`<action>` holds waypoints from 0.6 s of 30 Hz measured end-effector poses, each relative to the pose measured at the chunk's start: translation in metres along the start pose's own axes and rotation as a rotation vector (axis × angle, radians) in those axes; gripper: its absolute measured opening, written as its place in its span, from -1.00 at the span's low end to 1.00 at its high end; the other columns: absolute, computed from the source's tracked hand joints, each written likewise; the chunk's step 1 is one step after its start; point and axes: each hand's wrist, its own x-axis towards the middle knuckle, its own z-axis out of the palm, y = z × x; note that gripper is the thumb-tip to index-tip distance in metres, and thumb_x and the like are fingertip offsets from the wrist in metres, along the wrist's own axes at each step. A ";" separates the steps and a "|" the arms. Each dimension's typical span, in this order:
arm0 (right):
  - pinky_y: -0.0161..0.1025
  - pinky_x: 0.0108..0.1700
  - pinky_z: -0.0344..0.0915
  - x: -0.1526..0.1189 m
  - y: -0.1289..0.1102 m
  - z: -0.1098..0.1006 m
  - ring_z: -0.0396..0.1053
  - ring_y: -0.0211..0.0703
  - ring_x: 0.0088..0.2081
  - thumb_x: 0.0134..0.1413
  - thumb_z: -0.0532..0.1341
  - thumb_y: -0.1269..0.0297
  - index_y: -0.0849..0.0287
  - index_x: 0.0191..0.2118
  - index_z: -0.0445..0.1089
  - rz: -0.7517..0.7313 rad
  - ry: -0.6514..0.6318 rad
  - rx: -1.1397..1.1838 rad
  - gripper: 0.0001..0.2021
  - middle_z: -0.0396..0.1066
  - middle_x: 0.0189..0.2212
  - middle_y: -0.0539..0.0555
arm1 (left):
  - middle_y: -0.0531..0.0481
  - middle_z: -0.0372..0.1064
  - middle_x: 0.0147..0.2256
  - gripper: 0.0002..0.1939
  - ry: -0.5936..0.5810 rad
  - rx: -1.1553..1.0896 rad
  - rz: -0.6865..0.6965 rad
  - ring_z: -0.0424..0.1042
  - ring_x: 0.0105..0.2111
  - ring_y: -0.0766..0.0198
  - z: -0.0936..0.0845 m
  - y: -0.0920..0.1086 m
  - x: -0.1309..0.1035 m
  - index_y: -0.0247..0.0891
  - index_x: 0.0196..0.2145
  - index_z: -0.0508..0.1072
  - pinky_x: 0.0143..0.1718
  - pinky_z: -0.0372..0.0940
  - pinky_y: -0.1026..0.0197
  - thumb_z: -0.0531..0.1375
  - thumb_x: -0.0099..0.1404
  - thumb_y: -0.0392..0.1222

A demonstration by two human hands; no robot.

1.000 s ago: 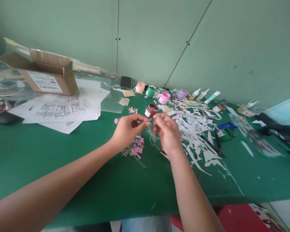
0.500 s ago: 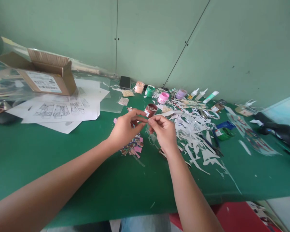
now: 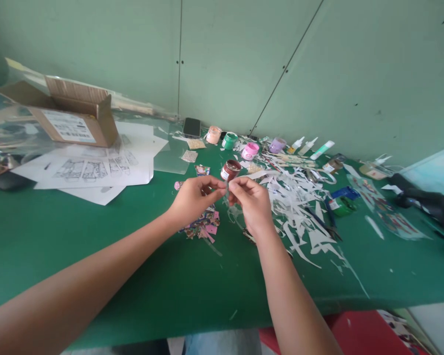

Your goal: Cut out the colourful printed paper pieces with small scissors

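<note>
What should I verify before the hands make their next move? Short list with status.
1. Left hand and right hand pinched together: ok, they meet at the fingertips.
2. Small piece between them identifiable: cannot tell, too small.
3. Brown jar upright: ok.
4. Hands clear of that jar: cannot tell, it sits just behind them in view.
5. Patterned cut-outs fully visible: not ok, left hand covers part.
6. White strips tidy: not ok, scattered.

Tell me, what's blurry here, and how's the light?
Head view: soft light, no hard shadows on the green tabletop; same head view: printing on the white paper label of the brown cardboard box is unreadable, and detail between the bare left hand and right hand is unclear.
</note>
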 end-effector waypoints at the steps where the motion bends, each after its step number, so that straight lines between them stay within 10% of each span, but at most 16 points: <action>1: -0.34 -0.54 0.25 0.000 0.001 0.000 0.27 -0.34 -0.59 -0.15 0.38 0.06 0.14 -0.43 0.43 -0.003 -0.003 -0.007 -0.73 0.36 -0.60 -0.09 | -0.03 0.53 -0.38 -0.80 -0.001 0.010 0.006 0.37 -0.47 0.35 0.000 0.001 -0.001 -0.28 -0.30 0.54 -0.46 0.24 0.29 0.26 0.20 -0.09; 18: -0.37 -0.59 0.10 0.001 0.004 -0.001 0.15 -0.38 -0.64 -0.05 0.34 0.11 0.15 -0.45 0.41 -0.040 -0.028 -0.077 -0.78 0.22 -0.68 -0.16 | 0.05 0.44 -0.47 -0.80 0.002 0.267 0.034 0.31 -0.49 0.34 -0.004 0.000 -0.001 -0.24 -0.39 0.48 -0.47 0.14 0.29 0.20 0.26 -0.07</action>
